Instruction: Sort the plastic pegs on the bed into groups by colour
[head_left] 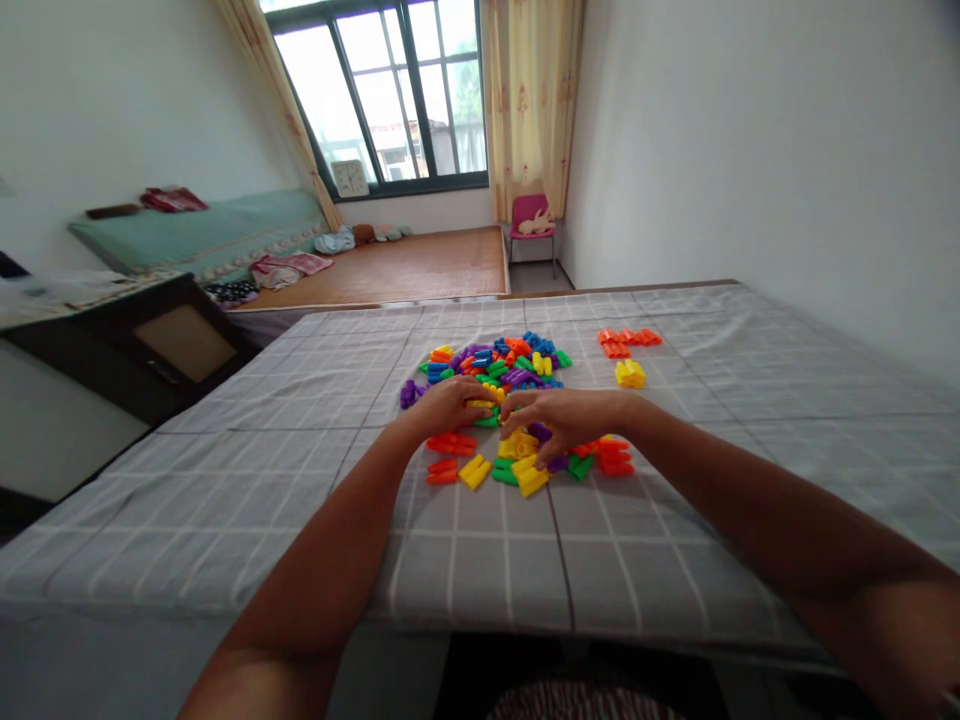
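Plastic pieces in purple, blue, green, orange and yellow lie in a heap on a checked grey cloth. My left hand is at the near edge of the heap, its fingers bent around a yellow piece. Close beside it, my right hand hangs over yellow pieces, fingers bent and apart; what its fingertips touch is too small to tell. Nearer to me lie orange pieces, a yellow piece and green pieces.
Farther right on the cloth stand joined orange pieces and a yellow cluster. Beyond the table are a bed, a pink chair and a window. A dark cabinet stands at left.
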